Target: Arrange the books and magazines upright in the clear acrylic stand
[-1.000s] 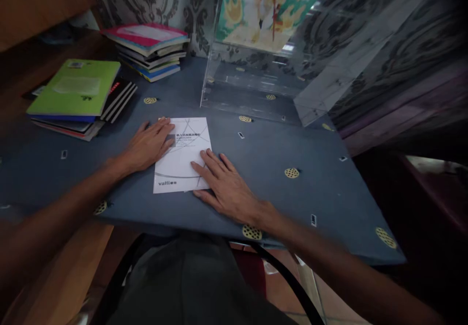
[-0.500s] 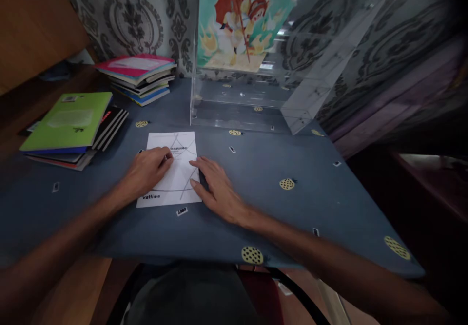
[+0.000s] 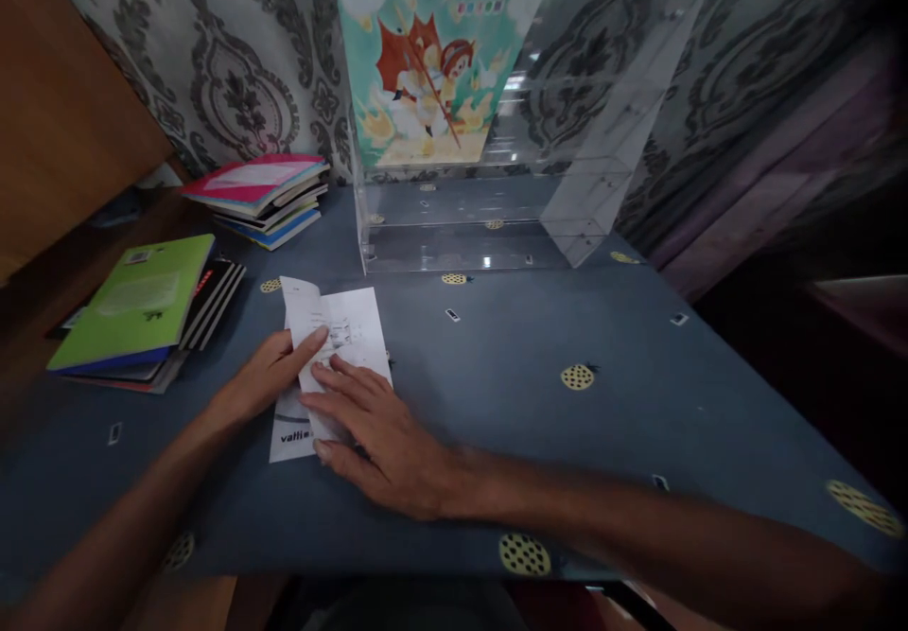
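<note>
A thin white booklet (image 3: 361, 309) with "vatti" printed on its cover lies on the patterned tablecloth, its cover lifted and folded toward the left. My left hand (image 3: 264, 377) is closed on the turned cover at the left, thumb on top and the other fingers hidden beneath. Across the lower pages rests my right hand (image 3: 397, 446), fingers spread and stretched out, touching the paper. The palm and fingers hide part of the booklet's lower right.
Left of the booklet is a book stack topped by a green book (image 3: 134, 305); behind it is another topped by a pink one (image 3: 255, 177). A clear acrylic rack (image 3: 596, 167) stands at the back, holding an illustrated book (image 3: 426, 73). The blue tablecloth (image 3: 489, 404) has pineapple prints.
The booklet's cover has been opened and swung left. My right hand has moved left onto the pages, and my left hand now grips the cover. The view has shifted slightly.
</note>
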Demonstrator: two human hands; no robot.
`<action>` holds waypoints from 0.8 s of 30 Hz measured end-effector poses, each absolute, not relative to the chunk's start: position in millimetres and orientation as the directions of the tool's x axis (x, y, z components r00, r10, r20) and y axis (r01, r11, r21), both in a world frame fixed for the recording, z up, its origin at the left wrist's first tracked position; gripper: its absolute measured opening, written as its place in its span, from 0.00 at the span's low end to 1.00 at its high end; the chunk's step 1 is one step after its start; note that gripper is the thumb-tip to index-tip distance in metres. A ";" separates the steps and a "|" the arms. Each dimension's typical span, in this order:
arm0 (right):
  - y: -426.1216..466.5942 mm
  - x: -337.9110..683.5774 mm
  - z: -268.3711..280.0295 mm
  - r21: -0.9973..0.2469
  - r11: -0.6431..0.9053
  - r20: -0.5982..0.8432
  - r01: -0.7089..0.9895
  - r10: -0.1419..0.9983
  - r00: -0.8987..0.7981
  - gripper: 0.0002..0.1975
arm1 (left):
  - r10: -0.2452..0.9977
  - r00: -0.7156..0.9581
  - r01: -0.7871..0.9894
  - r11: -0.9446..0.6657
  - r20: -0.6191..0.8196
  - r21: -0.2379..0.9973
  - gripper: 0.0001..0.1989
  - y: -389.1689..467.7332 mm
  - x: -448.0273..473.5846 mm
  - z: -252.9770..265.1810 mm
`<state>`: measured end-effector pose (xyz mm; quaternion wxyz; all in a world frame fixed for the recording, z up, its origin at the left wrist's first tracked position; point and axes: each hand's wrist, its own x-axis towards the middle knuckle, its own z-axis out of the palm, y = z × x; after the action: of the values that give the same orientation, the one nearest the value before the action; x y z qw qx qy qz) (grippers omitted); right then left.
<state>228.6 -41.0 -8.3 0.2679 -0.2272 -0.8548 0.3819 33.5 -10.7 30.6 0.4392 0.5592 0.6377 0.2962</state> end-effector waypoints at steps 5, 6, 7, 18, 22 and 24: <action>-35.5 242.3 -12.3 -0.791 0.563 0.311 0.241 0.709 -0.633 0.19 | 0.961 0.028 0.501 0.225 -0.276 0.835 0.33 -8.3 27.8 20.7; -32.3 245.6 -13.6 -0.807 0.525 0.300 0.270 0.759 -0.578 0.19 | 0.965 0.038 0.486 0.209 -0.259 0.849 0.33 -7.9 25.9 18.5; -28.5 248.6 -15.2 -0.825 0.483 0.288 0.293 0.807 -0.516 0.20 | 0.969 0.048 0.467 0.191 -0.241 0.863 0.34 -7.7 24.2 16.6; -16.4 252.1 -17.7 -0.529 0.579 0.127 0.620 0.777 -0.617 0.22 | 0.987 -0.099 0.857 0.022 0.123 0.514 0.24 -23.3 5.9 6.7; -18.2 250.2 -17.5 -0.468 0.624 0.167 0.626 0.758 -0.631 0.22 | 0.983 -0.134 0.820 0.038 0.127 0.571 0.27 -22.8 -2.0 1.0; -18.0 250.2 -17.9 -0.453 0.635 0.176 0.625 0.751 -0.636 0.22 | 0.985 -0.170 0.652 0.080 0.042 0.754 0.30 -19.3 -2.1 0.2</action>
<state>250.2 -18.0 -17.9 0.1770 -0.3880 -0.8868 0.1780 -2.1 -19.3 0.2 0.2525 0.5928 0.6901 0.3294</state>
